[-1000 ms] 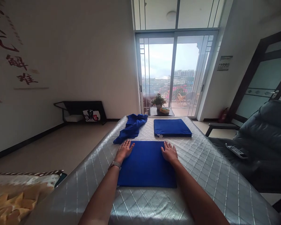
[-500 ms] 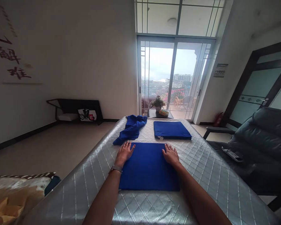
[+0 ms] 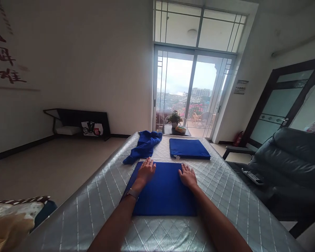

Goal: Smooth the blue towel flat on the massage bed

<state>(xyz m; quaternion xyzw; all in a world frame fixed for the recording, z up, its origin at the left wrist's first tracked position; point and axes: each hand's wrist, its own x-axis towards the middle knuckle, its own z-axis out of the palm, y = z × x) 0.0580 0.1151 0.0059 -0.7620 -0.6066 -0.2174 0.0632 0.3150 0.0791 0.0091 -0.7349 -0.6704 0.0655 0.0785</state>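
A folded blue cloth [image 3: 165, 196] lies flat on the silver quilted table [image 3: 225, 196] in front of me. My left hand [image 3: 146, 171] rests palm down on the cloth's far left part, fingers stretched out. My right hand [image 3: 188, 175] lies flat on its far right part, fingers spread. Neither hand holds anything. Beyond them a second folded blue cloth [image 3: 189, 148] sits at the table's far right, and a crumpled blue cloth [image 3: 143, 146] lies at the far left.
A black leather chair [image 3: 286, 164] with a remote [image 3: 251, 176] on it stands to the right. A small table with a potted plant [image 3: 174, 119] is before the glass balcony door. A patterned cushion [image 3: 13, 217] is at the lower left.
My left hand has slid right, from the cloth's left edge onto the cloth. The view has tilted up and turned slightly; my right hand stays in place.
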